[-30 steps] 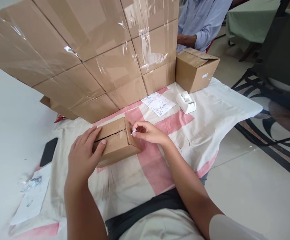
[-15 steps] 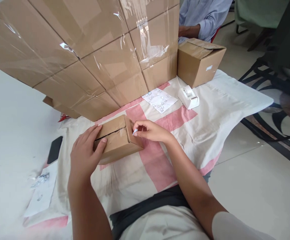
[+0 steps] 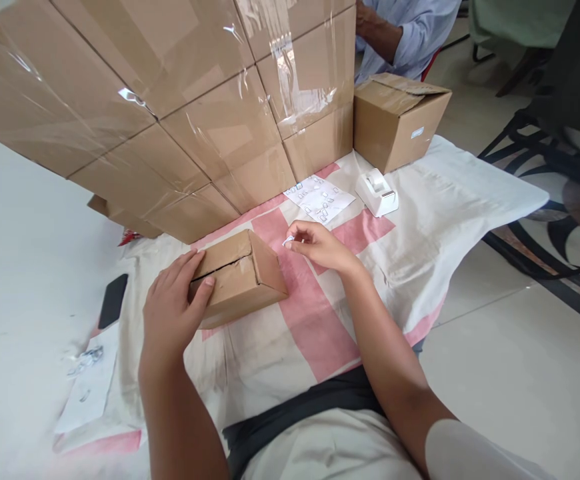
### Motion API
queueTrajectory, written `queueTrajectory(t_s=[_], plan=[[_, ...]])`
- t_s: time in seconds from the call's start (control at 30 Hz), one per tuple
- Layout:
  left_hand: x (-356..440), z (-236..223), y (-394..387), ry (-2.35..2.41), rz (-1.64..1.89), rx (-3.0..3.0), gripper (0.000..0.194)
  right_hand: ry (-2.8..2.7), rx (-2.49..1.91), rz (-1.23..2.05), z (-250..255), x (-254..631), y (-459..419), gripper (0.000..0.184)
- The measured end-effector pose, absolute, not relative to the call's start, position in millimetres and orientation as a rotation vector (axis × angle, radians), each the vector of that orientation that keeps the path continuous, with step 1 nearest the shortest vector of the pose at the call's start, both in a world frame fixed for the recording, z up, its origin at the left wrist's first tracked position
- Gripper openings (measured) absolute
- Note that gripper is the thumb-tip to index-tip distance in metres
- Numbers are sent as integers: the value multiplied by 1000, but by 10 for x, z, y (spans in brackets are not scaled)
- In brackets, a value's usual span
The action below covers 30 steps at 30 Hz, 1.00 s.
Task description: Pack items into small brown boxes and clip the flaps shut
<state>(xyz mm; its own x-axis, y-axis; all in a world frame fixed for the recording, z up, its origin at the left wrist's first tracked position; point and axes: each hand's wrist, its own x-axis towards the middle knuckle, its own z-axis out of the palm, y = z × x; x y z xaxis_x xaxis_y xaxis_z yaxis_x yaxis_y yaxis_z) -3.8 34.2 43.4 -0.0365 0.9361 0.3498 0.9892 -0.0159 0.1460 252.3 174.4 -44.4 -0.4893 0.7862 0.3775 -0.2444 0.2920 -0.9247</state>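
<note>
A small cardboard box (image 3: pixel 227 283) lies on the cloth with a narrow gap between its top flaps. My left hand (image 3: pixel 173 303) grips its left end, thumb on the top and fingers over the far side. To the right of the box, my right hand (image 3: pixel 317 245) is raised just off it. Between thumb and fingertips it pinches a small white paper label (image 3: pixel 288 241) with a bluish mark. The box's facing right end is bare cardboard.
A wall of plastic-wrapped cartons (image 3: pixel 220 120) rises behind. Nearby are a sheet of labels (image 3: pixel 319 199), a white tape dispenser (image 3: pixel 377 193) and a larger carton (image 3: pixel 400 123). At left lie a black phone (image 3: pixel 113 301) and white paper (image 3: pixel 87 393). A person's arm (image 3: pixel 385 37) shows beyond.
My right hand has drawn away from the box's right end, up and to the right, with the label still pinched. My left hand stays on the box. The other person's hand has risen.
</note>
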Motion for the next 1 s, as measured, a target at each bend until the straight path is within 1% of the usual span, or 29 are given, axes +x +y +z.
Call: queueTrajectory(t_s=[0.1,0.23,0.33,0.63,0.73,0.8,0.9,1.0], plan=[[-81,440,344,-2094,-534,-2082,48,-1643,-538,1404,-451,2532,1748,11],[-253,445,337,-2061,-596,-2206,48,-1781,-484,1568,-489,2446,1704,7],[-365,460,312,-2069,-693,-2298,45,-1908,-406,1669,-479,2432,1673,8],[-310,473,269,-2103,-773,-2264,40,-2066,-241,1624,-471,2414,1623,9],[-292,467,270,-2090,-782,-2255,40,-2018,-292,1583,-512,2381,1538,9],[-278,469,267,-2093,-786,-2249,40,-1928,-332,1616,-554,2365,1446,11],[-254,475,259,-2093,-785,-2238,40,-1724,-371,1724,-634,2342,1280,18],[-243,476,255,-2076,-790,-2240,40,-1608,-388,1718,-691,2323,1154,27]])
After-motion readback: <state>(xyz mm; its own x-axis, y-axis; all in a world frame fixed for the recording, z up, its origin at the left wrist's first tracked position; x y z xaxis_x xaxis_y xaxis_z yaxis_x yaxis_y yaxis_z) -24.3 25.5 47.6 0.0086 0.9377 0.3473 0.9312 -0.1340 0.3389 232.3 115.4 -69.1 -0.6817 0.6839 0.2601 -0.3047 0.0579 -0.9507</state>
